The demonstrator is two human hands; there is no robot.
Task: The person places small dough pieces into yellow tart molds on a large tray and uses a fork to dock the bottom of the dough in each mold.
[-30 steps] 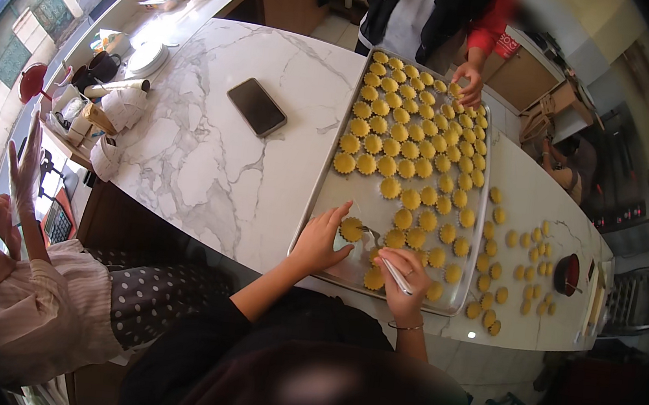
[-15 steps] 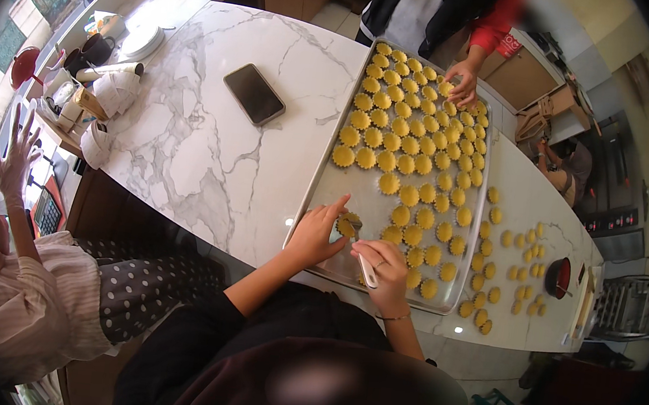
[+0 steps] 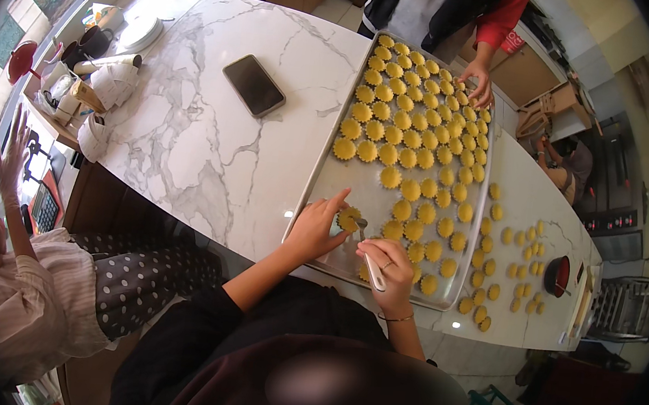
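My left hand (image 3: 317, 225) rests at the near left of a large metal baking tray (image 3: 317, 182), thumb and index finger around the rim of a yellow fluted tart shell (image 3: 347, 217). My right hand (image 3: 390, 273) grips the white handle (image 3: 374, 275) of a small metal fork-like tool (image 3: 362, 226), whose tip touches that shell. Rows of similar yellow shells (image 3: 389, 154) fill the far part of the tray, with looser ones around my hands. Part of the shells under my right hand is hidden.
More shells (image 3: 481, 277) and a dark red bowl (image 3: 556, 274) lie right of the tray. A phone (image 3: 254, 85), cups (image 3: 96, 42) and plates (image 3: 138, 34) are leftward. A co-worker's hand (image 3: 478, 84) reaches over the tray's far end; another person (image 3: 38, 291) stands left, hands raised.
The view has shifted slightly. My right hand with the tool has moved left toward the shell in my left hand since a second ago. The far co-worker's hand has moved slightly rightward.
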